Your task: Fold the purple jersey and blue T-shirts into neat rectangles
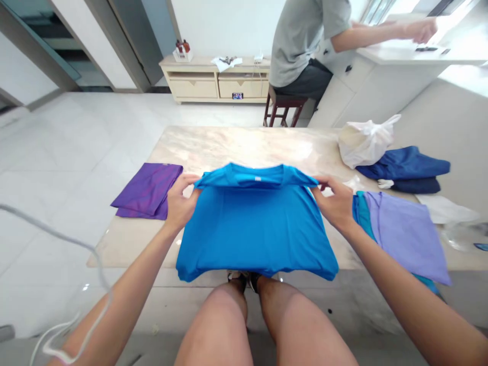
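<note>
A bright blue T-shirt (255, 229) spreads over the near half of the low marble table, its neckline at the far side and its lower part overhanging the near edge. My left hand (182, 198) pinches the shirt at its upper left corner. At the opposite upper corner, my right hand (335, 201) is closed on the cloth with thumb and fingers. Folded purple cloth (147, 190) lies just left of my left hand. To the right of my right hand rests a pile of folded garments, a lavender one (407, 229) on top of teal.
The marble tabletop (236, 142) also bears a tied white plastic bag (366, 140) and folded navy clothes (412, 165) at the right. A white cable (87, 246) hangs at left. Beyond, a person (301, 46) sits on a stool near a low cabinet (194, 86).
</note>
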Demonstrator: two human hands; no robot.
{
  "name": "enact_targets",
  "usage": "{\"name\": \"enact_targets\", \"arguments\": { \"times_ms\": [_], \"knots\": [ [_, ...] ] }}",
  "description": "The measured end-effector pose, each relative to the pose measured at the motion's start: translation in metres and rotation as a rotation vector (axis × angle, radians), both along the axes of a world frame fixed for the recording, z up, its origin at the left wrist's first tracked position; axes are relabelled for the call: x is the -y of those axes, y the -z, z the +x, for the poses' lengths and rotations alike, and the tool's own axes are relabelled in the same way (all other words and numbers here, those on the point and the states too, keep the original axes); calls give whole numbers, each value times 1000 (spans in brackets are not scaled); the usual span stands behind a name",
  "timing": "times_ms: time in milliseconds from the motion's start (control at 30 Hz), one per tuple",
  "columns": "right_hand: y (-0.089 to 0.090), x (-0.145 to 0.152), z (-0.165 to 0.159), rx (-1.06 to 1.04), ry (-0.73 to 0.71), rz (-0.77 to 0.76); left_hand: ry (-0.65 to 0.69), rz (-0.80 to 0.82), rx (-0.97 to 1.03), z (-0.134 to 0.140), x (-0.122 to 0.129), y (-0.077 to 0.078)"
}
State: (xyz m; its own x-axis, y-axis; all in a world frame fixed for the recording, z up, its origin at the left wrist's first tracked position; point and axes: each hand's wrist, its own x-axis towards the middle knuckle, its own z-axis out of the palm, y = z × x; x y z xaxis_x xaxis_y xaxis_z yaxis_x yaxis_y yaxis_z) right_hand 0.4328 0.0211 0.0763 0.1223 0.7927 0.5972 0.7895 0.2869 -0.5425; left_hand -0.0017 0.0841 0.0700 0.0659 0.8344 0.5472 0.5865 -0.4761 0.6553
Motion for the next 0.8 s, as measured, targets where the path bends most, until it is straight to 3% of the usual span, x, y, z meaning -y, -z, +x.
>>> {"name": "enact_targets", "arguments": {
  "times_ms": [67, 133, 200, 267, 400, 533, 667, 800],
  "knots": [
    [19, 63, 10, 52, -122, -72, 105, -72, -102, -24, 60, 13],
    [33, 114, 19, 147, -292, -192, 226, -172, -255, -41, 103, 19],
    [38, 144, 24, 210, -373, -285, 310, -267, -368, -47, 127, 19],
    [37, 153, 18, 196, -329, -309, 322, -335, -409, -39, 135, 16],
    [38, 133, -26, 257, -184, -376, 197, -395, -534, 5, 129, 23],
    [66, 99, -69, 437, 2, -567, 16, -407, -708, 39, 110, 51],
    [97, 65, -75, 507, 70, -528, -45, -315, -736, 44, 73, 71],
    [99, 17, -65, 485, 57, -493, -36, -274, -708, 46, 22, 71]
  ]
}}
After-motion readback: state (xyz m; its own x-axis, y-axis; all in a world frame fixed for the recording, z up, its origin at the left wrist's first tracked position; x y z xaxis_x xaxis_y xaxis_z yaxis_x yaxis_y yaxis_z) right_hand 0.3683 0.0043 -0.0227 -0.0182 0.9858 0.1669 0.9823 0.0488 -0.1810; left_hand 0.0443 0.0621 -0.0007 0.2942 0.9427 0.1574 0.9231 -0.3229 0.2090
